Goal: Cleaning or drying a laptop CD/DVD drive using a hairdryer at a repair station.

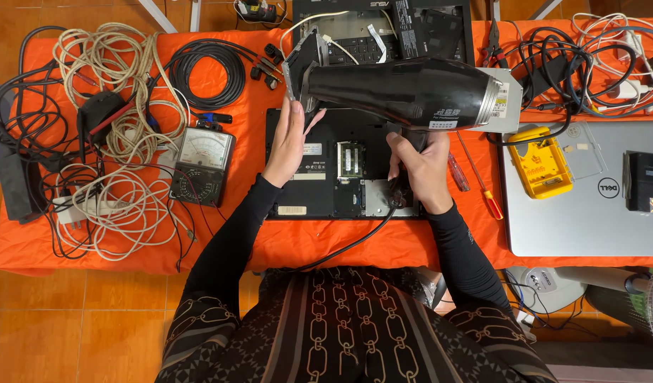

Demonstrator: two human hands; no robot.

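Observation:
My right hand [420, 170] grips the handle of a black hair dryer [404, 92], held level above the table with its flat nozzle [302, 64] pointing left. Its cord [341, 248] trails down toward my lap. My left hand [289, 138] is flat and open with the fingers together, raised just below the nozzle mouth. Beneath both hands lies an upside-down black laptop [319, 191] with its bottom panels removed and a memory module [350, 157] exposed.
Orange cloth [248, 241] covers the table. Coiled cables [121, 92] and an analogue multimeter [202, 164] lie left. A silver laptop [589, 213], a yellow box [550, 162] and red screwdrivers [475, 177] are right. Another opened laptop [411, 28] sits behind.

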